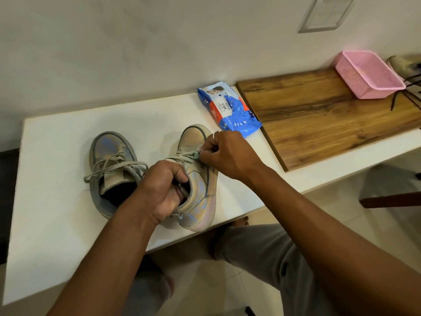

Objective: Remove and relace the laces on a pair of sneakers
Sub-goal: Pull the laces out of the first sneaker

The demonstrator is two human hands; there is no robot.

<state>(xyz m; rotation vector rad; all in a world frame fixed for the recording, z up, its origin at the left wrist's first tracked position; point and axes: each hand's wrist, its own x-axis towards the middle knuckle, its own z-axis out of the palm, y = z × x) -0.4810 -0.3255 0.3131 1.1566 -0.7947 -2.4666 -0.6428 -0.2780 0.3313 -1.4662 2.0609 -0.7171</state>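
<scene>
Two worn beige sneakers with blue patches stand on a white table [57, 224], toes pointing away from me. The left sneaker [109, 156] sits untouched, its pale lace [114, 166] loosely threaded and looping over the sides. My left hand [163, 190] grips the collar of the right sneaker [200, 192], fingers curled into its opening. Over the eyelets near the toe, my right hand [227, 153] pinches the right sneaker's lace [193, 154].
A blue wet-wipes pack [230, 109] lies behind the shoes. To the right, a wooden board [319, 119] carries a pink basket [366, 74] and another shoe [405, 65] with dark laces at the frame edge. My knees are below the table's front edge.
</scene>
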